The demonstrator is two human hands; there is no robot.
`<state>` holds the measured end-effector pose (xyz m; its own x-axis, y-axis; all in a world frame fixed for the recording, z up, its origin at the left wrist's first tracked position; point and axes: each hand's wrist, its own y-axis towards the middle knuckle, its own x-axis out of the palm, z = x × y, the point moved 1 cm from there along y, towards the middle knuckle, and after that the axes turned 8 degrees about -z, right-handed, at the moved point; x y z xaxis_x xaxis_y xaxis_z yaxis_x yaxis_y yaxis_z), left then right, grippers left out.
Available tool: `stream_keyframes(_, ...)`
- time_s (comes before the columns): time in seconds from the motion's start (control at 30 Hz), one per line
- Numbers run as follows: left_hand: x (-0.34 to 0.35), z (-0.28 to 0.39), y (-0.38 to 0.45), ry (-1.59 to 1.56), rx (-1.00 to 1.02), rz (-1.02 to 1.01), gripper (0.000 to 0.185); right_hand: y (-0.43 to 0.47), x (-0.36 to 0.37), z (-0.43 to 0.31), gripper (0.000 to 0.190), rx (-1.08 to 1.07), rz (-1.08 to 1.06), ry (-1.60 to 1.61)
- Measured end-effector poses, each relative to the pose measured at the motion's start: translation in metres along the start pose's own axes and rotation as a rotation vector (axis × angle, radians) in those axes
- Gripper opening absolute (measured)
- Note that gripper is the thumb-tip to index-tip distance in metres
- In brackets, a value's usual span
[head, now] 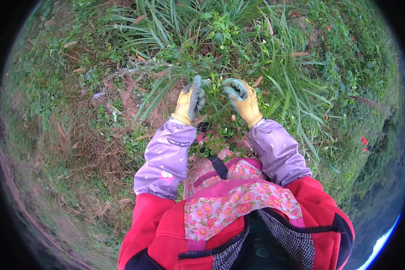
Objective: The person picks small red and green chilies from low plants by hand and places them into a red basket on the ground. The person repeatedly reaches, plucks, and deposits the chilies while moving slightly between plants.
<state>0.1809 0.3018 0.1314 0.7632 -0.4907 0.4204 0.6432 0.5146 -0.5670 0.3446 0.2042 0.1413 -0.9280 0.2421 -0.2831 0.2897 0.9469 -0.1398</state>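
Note:
Both hands wear yellow work gloves with grey-green coated palms and fingers. My left hand [191, 100] is at the centre-left of the view, its fingers curled and its thumb upright, close beside a leafy green stem [216, 81]. Across that stem, my right hand [241, 98] has its fingers and thumb curved together. Whether either hand pinches the stem cannot be told. Below the hands, a floral apron [239, 199] over a red jacket [168, 222] covers the body, with small green sprigs [206, 147] at its upper part.
Long-bladed grass [165, 27] grows in a clump ahead, with more blades [290, 87] at the right. Dry straw [98, 155] and bare reddish soil [130, 91] lie at the left. A red object [364, 140] is among the weeds at the far right.

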Motion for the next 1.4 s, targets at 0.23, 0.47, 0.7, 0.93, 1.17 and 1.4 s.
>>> stream_keyframes(0.23, 0.011, 0.004, 0.019, -0.122, -0.013, -0.206, 0.053, -0.021, 0.011, 0.019, 0.036, 0.132, -0.139, -0.093)
stream_keyframes(0.47, 0.023, 0.017, 0.02, -0.053, 0.098, -0.074, 0.03, 0.002, 0.016, 0.013, 0.05, 0.285, -0.002, 0.528)
stream_keyframes(0.7, 0.021, 0.018, -0.004, 0.197, 0.106, 0.023, 0.019, 0.081, 0.035, -0.002, 0.059, 0.368, -0.035, 1.4)
stream_keyframes(0.93, -0.002, 0.02, -0.013, 0.277, 0.06, 0.195, 0.027, 0.067, 0.043, 0.023, 0.029, 0.369, -0.054, 1.529)
stream_keyframes(1.17, 0.01, 0.056, 0.04, 0.564, 0.41, 0.191, 0.036, 0.039, 0.051, 0.037, 0.032, 0.268, -0.02, 1.183)
stream_keyframes(1.4, 0.024, 0.037, 0.026, 0.877, 0.475, 0.186, 0.029, 0.054, 0.041, 0.022, 0.047, 0.378, 0.1, 1.352)
